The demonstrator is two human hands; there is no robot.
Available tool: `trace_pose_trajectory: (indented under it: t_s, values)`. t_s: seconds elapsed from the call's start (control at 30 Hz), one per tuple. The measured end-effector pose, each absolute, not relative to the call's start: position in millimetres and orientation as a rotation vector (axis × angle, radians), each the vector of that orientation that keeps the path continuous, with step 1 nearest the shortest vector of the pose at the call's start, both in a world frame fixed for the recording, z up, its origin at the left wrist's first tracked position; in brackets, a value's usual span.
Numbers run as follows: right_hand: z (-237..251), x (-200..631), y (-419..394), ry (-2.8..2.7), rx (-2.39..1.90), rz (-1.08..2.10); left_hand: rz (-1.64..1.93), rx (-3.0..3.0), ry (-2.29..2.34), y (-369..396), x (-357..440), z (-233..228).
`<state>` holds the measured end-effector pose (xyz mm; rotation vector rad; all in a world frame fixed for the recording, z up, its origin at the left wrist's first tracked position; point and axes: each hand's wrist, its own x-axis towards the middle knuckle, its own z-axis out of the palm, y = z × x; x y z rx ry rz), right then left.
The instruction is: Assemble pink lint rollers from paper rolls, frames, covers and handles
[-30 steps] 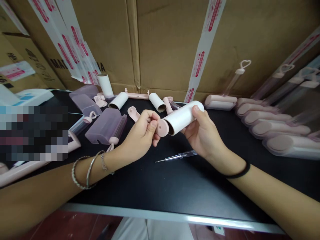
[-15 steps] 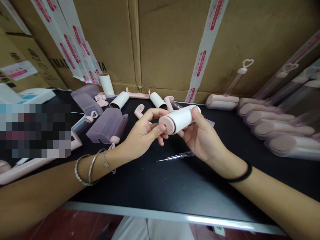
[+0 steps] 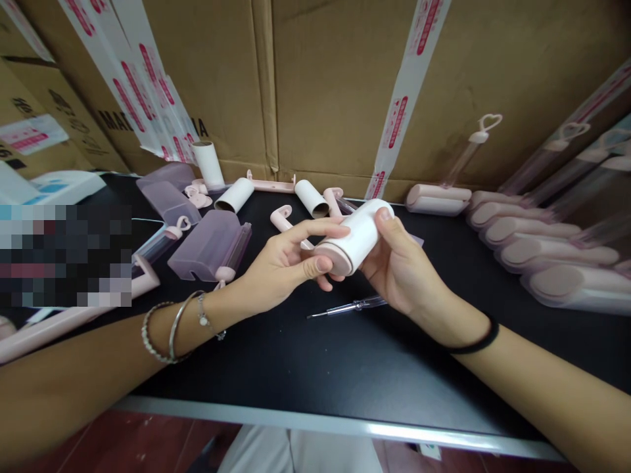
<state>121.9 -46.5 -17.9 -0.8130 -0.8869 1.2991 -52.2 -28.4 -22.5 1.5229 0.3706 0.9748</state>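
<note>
A white lint roller tube (image 3: 363, 231) with a pink disc-shaped cap at its near left end is held up over the table between both hands. My left hand (image 3: 290, 256) has its thumb on the pink cap and its fingers over the tube's left part. My right hand (image 3: 404, 263) is closed round the right end, thumb on top. The cap sits close against the tube's rim. Beneath the hands lies a screwdriver (image 3: 345, 307) with a clear handle, partly hidden by my right hand. A pink bent handle part (image 3: 282, 218) lies just behind my left hand.
White rolls (image 3: 311, 199) and purple translucent covers (image 3: 204, 246) lie at the back and left. Several lint rollers with clear handles (image 3: 532, 233) stand in a row on the right. Cardboard boxes (image 3: 325, 85) wall off the back. A metal edge (image 3: 345, 426) runs along the front.
The tube has tilted, its pink-capped end now lower and nearer me. My left fingers have moved from the cap onto the tube's side. The gap between cap and tube looks narrower.
</note>
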Motion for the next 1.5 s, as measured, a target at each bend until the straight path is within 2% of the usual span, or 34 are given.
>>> trace_pose_trajectory:
  t_s: [0.23,0.67,0.9,1.23,1.4,1.5]
  values:
    - [-20.5,115.0,-51.4,-0.903,-0.803,1.390,1.007,1.611,0.385,-35.4,-52.5,-22.0]
    - [-24.7,109.4,-59.9,-0.806,-0.784,1.218,1.086,1.852,0.402,-40.4,-56.0,-22.7]
    - [-22.6,106.7,-59.1,-0.814,-0.824,1.350,1.056,2.339,0.298,-40.0,-60.9,-17.5]
    - [-28.6,106.7,-61.8,-0.805,-0.796,1.275,1.028,2.177,0.385,-46.2,-57.7,-16.1]
    - [-23.4,104.5,-60.9,-0.820,-0.796,1.373,1.060,2.309,0.329,-38.4,-60.1,-11.1]
    - [-16.8,114.3,-49.9,-0.865,-0.741,1.197,1.208,2.403,0.343,-26.3,-63.6,-8.9]
